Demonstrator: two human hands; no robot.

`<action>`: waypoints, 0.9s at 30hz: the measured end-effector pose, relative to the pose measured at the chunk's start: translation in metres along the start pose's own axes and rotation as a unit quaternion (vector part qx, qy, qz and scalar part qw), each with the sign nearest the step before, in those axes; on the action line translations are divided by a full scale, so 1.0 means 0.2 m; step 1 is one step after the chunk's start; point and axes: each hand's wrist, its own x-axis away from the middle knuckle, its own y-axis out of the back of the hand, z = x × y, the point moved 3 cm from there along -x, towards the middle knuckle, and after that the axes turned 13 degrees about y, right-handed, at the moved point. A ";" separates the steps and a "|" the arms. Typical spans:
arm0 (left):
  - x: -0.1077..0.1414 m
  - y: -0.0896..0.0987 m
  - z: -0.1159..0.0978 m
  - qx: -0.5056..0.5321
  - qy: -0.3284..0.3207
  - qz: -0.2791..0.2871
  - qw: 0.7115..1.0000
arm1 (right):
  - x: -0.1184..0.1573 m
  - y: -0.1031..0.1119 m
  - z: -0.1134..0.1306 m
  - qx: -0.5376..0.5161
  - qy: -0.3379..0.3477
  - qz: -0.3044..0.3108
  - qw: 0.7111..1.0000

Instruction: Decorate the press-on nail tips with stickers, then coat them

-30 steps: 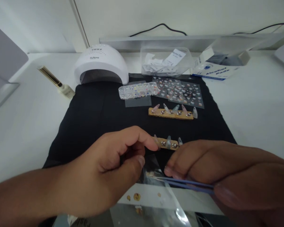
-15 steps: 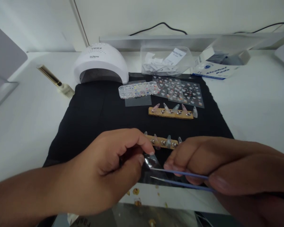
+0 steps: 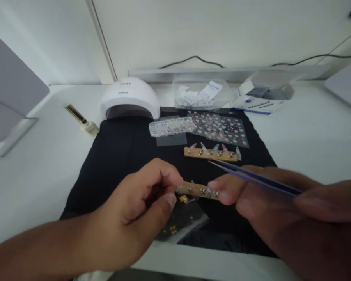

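My left hand (image 3: 148,207) has thumb and index finger bent together on a clear sheet with gold stickers (image 3: 190,222); the held edge is partly hidden. Just beyond its fingertips lies the nearer wooden strip (image 3: 195,190), with nail tips on metal studs. In my right hand (image 3: 251,195) is a pair of blue tweezers (image 3: 251,175), its points apart and angled up left, with nothing seen between them. My right fingertips are at the strip's right end, by a bluish nail tip (image 3: 209,189). Behind stands a second wooden strip (image 3: 204,153) with several clear and pinkish nail tips.
A black cloth (image 3: 119,156) covers the middle of the white table. Along its back are a white nail lamp (image 3: 130,91), a gem case (image 3: 172,127), sticker sheets (image 3: 228,127), a clear tub of packets (image 3: 184,101) and an alcohol pads box (image 3: 260,103). A polish bottle (image 3: 89,127) lies left.
The tweezers have swung up and away from the clear film at my left fingertips. My right fingers have moved to the strip's right end. The gold-stickered sheet appears farther up, and the view has tilted up.
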 end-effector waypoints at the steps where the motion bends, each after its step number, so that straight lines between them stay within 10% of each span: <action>1: 0.00 0.00 0.00 -0.008 -0.017 -0.011 1.000 | -0.01 0.00 0.00 0.001 0.009 0.014 1.000; 8: -0.01 0.02 -0.02 -0.061 -0.143 -0.101 0.983 | -0.01 -0.04 0.01 0.055 0.073 0.136 0.987; 27: 0.02 0.02 -0.07 -0.123 -0.235 -0.085 0.960 | 0.03 -0.01 0.03 0.122 0.100 0.064 0.985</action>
